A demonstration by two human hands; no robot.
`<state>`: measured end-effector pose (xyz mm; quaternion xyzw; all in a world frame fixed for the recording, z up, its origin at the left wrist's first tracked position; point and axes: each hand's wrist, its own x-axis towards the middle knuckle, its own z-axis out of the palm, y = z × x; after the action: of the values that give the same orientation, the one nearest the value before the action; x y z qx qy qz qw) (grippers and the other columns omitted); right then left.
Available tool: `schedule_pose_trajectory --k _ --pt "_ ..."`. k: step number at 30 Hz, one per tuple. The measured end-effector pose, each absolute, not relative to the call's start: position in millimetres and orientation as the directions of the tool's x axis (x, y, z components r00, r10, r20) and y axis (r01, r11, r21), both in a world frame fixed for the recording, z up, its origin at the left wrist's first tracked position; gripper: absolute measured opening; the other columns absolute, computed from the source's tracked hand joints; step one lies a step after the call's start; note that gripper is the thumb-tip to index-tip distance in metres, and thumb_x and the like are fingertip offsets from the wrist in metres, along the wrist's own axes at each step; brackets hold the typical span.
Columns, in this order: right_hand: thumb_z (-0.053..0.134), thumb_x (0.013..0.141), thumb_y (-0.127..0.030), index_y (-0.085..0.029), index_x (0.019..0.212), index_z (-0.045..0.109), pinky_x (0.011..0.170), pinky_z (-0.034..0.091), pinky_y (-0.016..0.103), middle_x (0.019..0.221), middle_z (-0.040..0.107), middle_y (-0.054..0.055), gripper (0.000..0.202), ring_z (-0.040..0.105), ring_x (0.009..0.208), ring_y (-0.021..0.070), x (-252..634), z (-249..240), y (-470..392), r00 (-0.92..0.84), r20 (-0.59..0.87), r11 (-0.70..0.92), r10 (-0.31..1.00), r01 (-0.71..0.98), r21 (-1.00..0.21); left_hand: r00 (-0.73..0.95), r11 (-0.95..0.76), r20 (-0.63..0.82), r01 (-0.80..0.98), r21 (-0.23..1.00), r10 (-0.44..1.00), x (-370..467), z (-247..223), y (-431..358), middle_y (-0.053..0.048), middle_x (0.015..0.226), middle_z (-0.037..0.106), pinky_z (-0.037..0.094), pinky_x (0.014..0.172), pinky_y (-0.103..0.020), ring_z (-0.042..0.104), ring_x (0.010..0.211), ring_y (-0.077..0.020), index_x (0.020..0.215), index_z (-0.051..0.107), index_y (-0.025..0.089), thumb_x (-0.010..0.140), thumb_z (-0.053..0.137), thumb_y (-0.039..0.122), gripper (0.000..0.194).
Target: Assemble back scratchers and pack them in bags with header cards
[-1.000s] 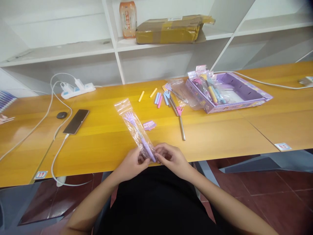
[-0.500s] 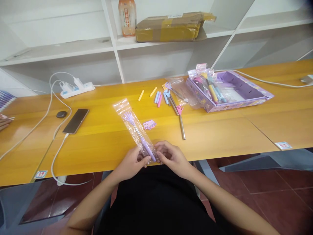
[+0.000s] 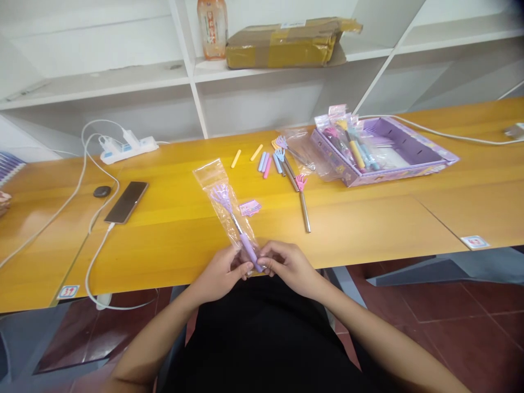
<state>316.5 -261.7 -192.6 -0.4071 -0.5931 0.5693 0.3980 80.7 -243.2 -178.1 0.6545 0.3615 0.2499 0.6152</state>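
Note:
A purple back scratcher (image 3: pixel 248 246) with a claw-shaped head lies inside a clear plastic bag (image 3: pixel 210 173), its handle end towards me. My left hand (image 3: pixel 225 273) is closed on the lower left edge of the bag, beside the handle. My right hand (image 3: pixel 289 262) pinches the bag's lower right corner at the handle's end. Just beyond the bag sits a small stack of printed cards (image 3: pixel 250 207). Farther off lie a pink-headed back scratcher (image 3: pixel 303 204) with a bare metal rod, several others including a blue-headed one (image 3: pixel 286 166), and loose coloured handle sleeves (image 3: pixel 267 165).
A purple box (image 3: pixel 409 169) at the right holds bagged back scratchers (image 3: pixel 354 150). At the left are a phone (image 3: pixel 126 202) on a cable, a dark small case (image 3: pixel 102 191) and a power strip (image 3: pixel 130 150). A shelf behind bears a bottle (image 3: pixel 212 30) and a taped carton (image 3: pixel 282 46).
The bag with the back scratcher has shifted and turned slightly to the right. My right fingers have closed in nearer the handle's end. A hand at the far left has mostly left the view.

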Motion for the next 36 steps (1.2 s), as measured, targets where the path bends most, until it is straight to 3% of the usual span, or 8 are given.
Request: schedule_pose_trajectory --k 15,18,21,25,29,31,33,36 --pt "0.071 0.102 -0.057 -0.020 0.093 0.068 0.067 0.058 0.030 0.079 0.072 0.002 0.038 0.069 0.066 0.0157 321 -180 -271 -0.443 -0.102 -0.056 0.891 0.116 -0.992 0.600 -0.066 -0.073 0.207 0.976 0.797 78 -173 -245 -0.005 0.101 0.073 0.058 0.084 -0.033 0.068 0.088 -0.0192 0.116 0.071 0.019 0.107 0.063 0.041 0.024" --pt "0.073 0.102 -0.050 -0.020 0.094 0.069 0.067 0.057 0.028 0.081 0.075 0.002 0.031 0.071 0.068 0.0158 321 -175 -285 -0.561 -0.219 -0.114 0.799 0.216 -0.970 0.458 -0.087 0.010 0.148 0.985 0.889 74 -169 -239 -0.008 0.109 0.072 0.057 0.088 -0.033 0.067 0.099 -0.0221 0.115 0.071 0.019 0.105 0.066 0.047 0.030" --pt "0.074 0.102 -0.040 -0.019 0.096 0.071 0.064 0.054 0.024 0.081 0.076 0.001 0.022 0.073 0.069 0.0152 315 -178 -298 -0.634 -0.297 -0.121 0.714 0.306 -0.944 0.255 -0.056 0.040 0.057 0.997 0.966 73 -165 -225 -0.005 0.104 0.069 0.057 0.075 -0.028 0.065 0.088 -0.0182 0.120 0.068 0.020 0.104 0.066 0.050 0.034" --pt "0.076 0.101 -0.028 -0.018 0.098 0.075 0.066 0.050 0.022 0.084 0.077 0.001 0.010 0.072 0.072 0.0133 309 -178 -302 -0.710 -0.297 0.004 0.638 0.389 -0.921 0.161 -0.066 0.058 0.047 0.997 0.985 77 -162 -212 -0.003 0.100 0.068 0.056 0.065 -0.026 0.064 0.076 -0.0148 0.116 0.063 0.021 0.101 0.069 0.047 0.031" --pt "0.081 0.098 -0.040 -0.019 0.093 0.077 0.064 0.044 0.025 0.085 0.077 0.002 0.022 0.068 0.071 0.0145 322 -147 -285 -0.741 -0.343 0.214 0.578 0.543 -0.812 0.231 -0.066 0.019 0.198 0.978 0.973 80 -158 -214 0.001 0.086 0.066 0.055 0.064 -0.026 0.063 0.067 -0.0134 0.101 0.061 0.021 0.105 0.064 0.047 0.026" --pt "0.069 0.107 -0.042 -0.019 0.091 0.076 0.065 0.043 0.027 0.081 0.074 0.002 0.029 0.064 0.068 0.0146 332 -127 -266 -0.732 -0.261 0.337 0.629 0.560 -0.757 0.208 -0.102 0.045 0.272 0.957 0.977 80 -157 -216 0.001 0.084 0.067 0.052 0.065 -0.026 0.062 0.068 -0.0137 0.100 0.062 0.021 0.106 0.061 0.049 0.028" --pt "0.054 0.114 -0.034 -0.019 0.095 0.074 0.070 0.045 0.029 0.085 0.073 0.004 0.032 0.064 0.072 0.0160 339 -116 -238 -0.640 -0.037 0.442 0.768 0.570 -0.693 0.160 -0.140 0.091 0.329 0.934 0.983 78 -157 -216 0.001 0.080 0.064 0.048 0.067 -0.026 0.060 0.070 -0.0142 0.093 0.061 0.021 0.107 0.059 0.053 0.035" --pt "0.054 0.112 -0.028 -0.018 0.109 0.075 0.078 0.049 0.033 0.103 0.071 0.010 0.023 0.065 0.083 0.0203 341 -121 -187 -0.493 0.217 0.530 0.842 0.681 -0.505 0.116 -0.165 0.132 0.364 0.917 0.985 75 -159 -212 0.001 0.075 0.059 0.044 0.069 -0.028 0.056 0.071 -0.0156 0.082 0.057 0.021 0.110 0.053 0.059 0.047"
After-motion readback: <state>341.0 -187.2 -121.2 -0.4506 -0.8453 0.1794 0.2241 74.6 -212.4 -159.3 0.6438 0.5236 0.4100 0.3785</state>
